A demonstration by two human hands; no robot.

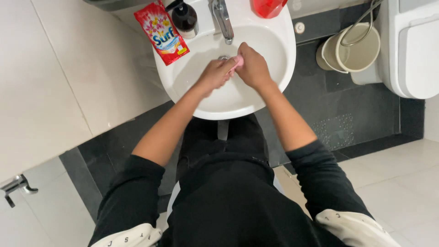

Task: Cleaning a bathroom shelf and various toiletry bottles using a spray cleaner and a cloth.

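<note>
- We look straight down over a white sink (279, 68), its round basin fixed against a pale tiled wall.
- Our left hand (215, 73) and right hand (252, 67) meet over the middle of the basin, just below the chrome tap (222, 18).
- Between them sits a small pink bar of soap (238, 61); only a sliver of it shows where the hands join.
- Right hand: fingers curled closed around the soap, knuckles up. Left hand: fingertips pressed against the soap's near end (whether they pinch it or merely push on it, we cannot tell).
- Both forearms are bare, black sleeves pushed up to the elbows.
- On the sink's left rim a red detergent sachet (161, 32) lies tilted, partly overhanging the basin edge.
- Just beside the sachet, toward the tap, stands a dark brown pump bottle (185, 19).
- At the top edge, right of the tap, a red plastic thing (267, 7) is cut off by the frame; its kind is unclear.
- On the dark floor to the right of the sink stands a cream bucket (350, 48) with a wire handle, close against a white toilet (411, 50).
- Lower left, a metal door handle (16, 185) juts from a pale surface.
</note>
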